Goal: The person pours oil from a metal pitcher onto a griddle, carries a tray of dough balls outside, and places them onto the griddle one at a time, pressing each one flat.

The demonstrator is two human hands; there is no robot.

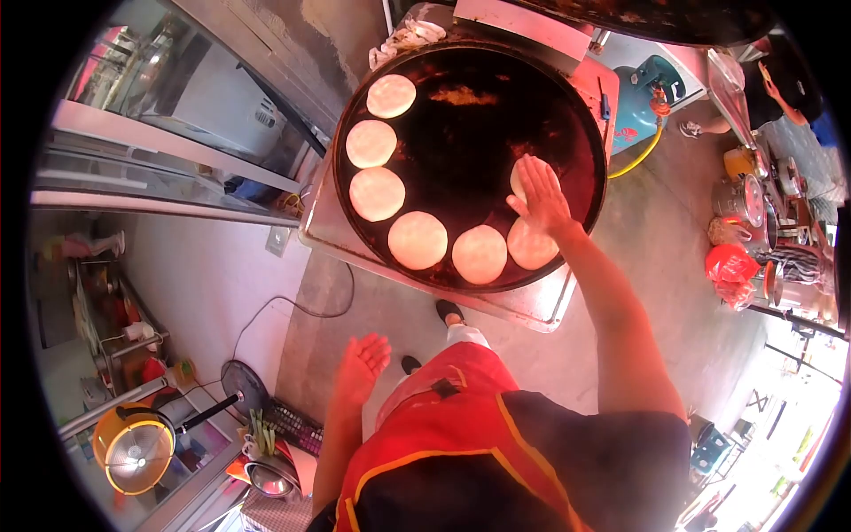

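Several pale round flatbreads lie in a curve along the left and front rim of a large dark round griddle (461,133). My right hand (542,202) lies flat, fingers stretched, over a flatbread (518,182) on the griddle's right side and partly covers it. Just below that hand is another flatbread (532,246), and to its left a further flatbread (480,254). One more flatbread (391,96) sits at the far left end of the curve. My left hand (362,365) hangs in the air near my apron (443,381), palm showing, fingers extended, holding nothing.
A teal gas cylinder (631,111) with a yellow hose (640,158) stands right of the griddle. Pots (740,197) and a red plastic bag (730,264) are farther right, near another person. At lower left is a yellow fan (139,457); a black cable (301,310) crosses the floor.
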